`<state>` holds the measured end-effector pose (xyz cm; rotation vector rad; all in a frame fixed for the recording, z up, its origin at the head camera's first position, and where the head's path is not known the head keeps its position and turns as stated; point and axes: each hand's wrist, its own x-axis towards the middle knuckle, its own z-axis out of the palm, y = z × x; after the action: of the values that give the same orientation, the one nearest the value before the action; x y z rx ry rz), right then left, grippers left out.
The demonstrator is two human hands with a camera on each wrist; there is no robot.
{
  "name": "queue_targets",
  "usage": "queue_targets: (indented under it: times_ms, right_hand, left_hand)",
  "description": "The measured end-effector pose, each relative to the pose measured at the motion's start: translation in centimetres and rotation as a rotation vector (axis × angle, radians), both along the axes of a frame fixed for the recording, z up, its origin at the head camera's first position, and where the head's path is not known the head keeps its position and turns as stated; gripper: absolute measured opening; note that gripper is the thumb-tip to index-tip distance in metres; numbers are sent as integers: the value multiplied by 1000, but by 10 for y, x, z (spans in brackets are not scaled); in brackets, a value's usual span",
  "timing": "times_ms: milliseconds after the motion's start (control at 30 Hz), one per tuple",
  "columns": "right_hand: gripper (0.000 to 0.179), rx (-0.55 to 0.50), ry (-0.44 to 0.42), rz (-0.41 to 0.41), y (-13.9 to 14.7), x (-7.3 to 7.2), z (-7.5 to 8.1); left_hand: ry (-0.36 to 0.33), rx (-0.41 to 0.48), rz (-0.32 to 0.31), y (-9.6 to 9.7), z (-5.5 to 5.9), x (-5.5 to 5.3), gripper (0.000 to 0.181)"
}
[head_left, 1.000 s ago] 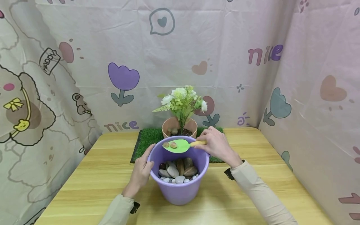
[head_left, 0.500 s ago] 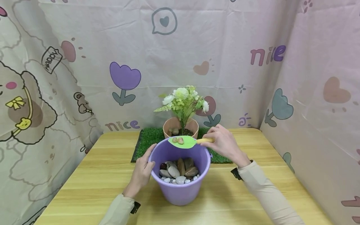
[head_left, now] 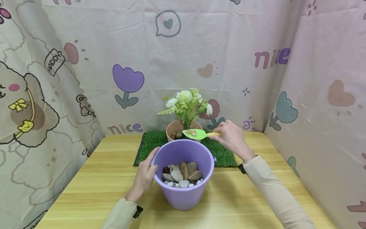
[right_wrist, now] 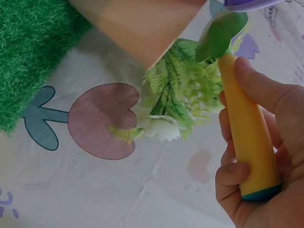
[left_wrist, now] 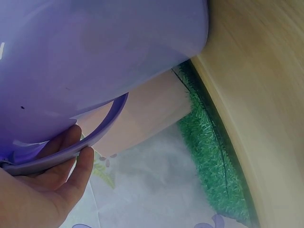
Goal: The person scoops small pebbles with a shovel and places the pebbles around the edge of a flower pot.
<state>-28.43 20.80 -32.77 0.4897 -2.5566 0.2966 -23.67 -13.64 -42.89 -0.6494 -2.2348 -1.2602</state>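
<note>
A purple bucket (head_left: 183, 197) stands on the table with grey and brown stones (head_left: 184, 170) and small white pebbles inside. My left hand (head_left: 144, 175) holds its left side at the rim; in the left wrist view the fingers curl about the bucket's handle (left_wrist: 102, 128). My right hand (head_left: 232, 138) grips the yellow handle of a small garden trowel (right_wrist: 249, 133). On its green blade (head_left: 200, 135) lie two brownish pebbles (head_left: 191, 132). The blade is level, above the bucket's far rim and in front of a peach flowerpot (head_left: 171, 129), which it partly hides.
White artificial flowers (head_left: 185, 97) rise from the flowerpot, which has a few stones in it. Pot and flowers stand on a green turf mat (head_left: 152, 140) at the table's back. Printed cloth (head_left: 228, 38) hangs behind and on both sides of the wooden table (head_left: 85, 184).
My right hand has carried the trowel with its pebbles up, away and a little right, from over the bucket's mouth to before the flowerpot. The left hand and bucket have stayed put.
</note>
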Motion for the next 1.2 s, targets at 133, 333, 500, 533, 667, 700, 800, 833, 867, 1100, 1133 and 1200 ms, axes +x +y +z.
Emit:
queue_targets:
  times_ms: [133, 333, 500, 533, 667, 700, 800, 833, 867, 1100, 1133, 1200]
  right_hand:
    - [33, 12, -16, -45, -2, -7, -1]
    - [29, 51, -30, -61, -15, -18, -2]
    - [27, 89, -23, -40, -33, -28, -2]
    - [27, 91, -21, -37, -37, -30, -2]
    - [29, 78, -19, -44, -48, -40, -3]
    - [32, 75, -21, -48, -51, -42, -3]
    - [39, 62, -44, -53, -57, -48, -3]
    - [41, 56, -54, -53, -58, -49, -3]
    - [42, 51, -62, -53, -60, -50, -3]
    - [45, 34, -104, -53, -70, -55, 0]
    - [46, 33, -110, -52, -71, -55, 0]
    - [46, 33, -122, -49, -73, -55, 1]
  left_hand:
    - [-4, 3, -5, 0, 1, 0, 63]
    - [-3, -8, 2, 0, 1, 1, 63]
    - [-7, -9, 7, 0, 1, 1, 63]
    - [-8, -8, 6, 0, 1, 1, 63]
    - [-9, -3, 2, 0, 1, 1, 63]
    - [-8, -3, 1, 0, 1, 1, 63]
    - [-7, -7, 4, 0, 1, 2, 63]
    - [-6, -9, 7, 0, 0, 2, 63]
    - [-5, -9, 7, 0, 0, 2, 63]
    - [2, -7, 8, 1, 1, 2, 63]
    - [2, -6, 10, 1, 2, 2, 63]
    - [-1, -5, 11, 1, 2, 2, 63]
